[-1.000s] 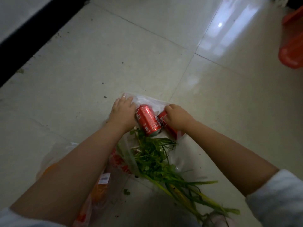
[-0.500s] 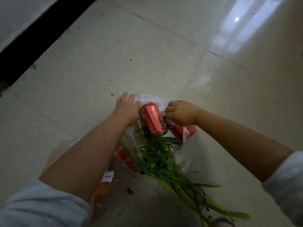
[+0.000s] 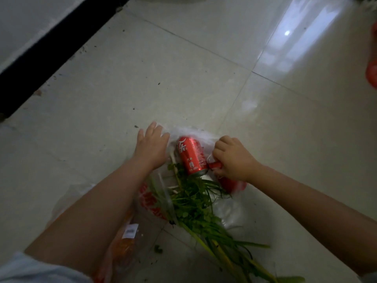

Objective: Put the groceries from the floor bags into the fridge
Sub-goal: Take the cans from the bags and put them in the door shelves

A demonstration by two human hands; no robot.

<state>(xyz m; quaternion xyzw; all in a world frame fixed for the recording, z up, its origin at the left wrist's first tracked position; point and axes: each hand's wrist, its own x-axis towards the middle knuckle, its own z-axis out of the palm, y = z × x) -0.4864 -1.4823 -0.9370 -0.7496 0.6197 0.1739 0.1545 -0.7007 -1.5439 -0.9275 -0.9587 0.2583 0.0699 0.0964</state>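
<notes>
A clear plastic bag lies on the tiled floor. A red cola can lies on its side at the bag's far end. A second red can lies just to its right, partly hidden. My right hand is closed over that second can through the plastic. My left hand rests flat, fingers spread, on the bag's edge left of the first can. A bunch of green herbs spills out of the bag toward me.
Another bag with orange items and a white label lies under my left forearm. A black skirting strip runs along the wall at upper left. A red plastic object sits at the right edge. Bare tiles lie beyond.
My left hand has opened and spread flat beside the first can. My right hand has slid nearer along the second can. The camera has tilted slightly.
</notes>
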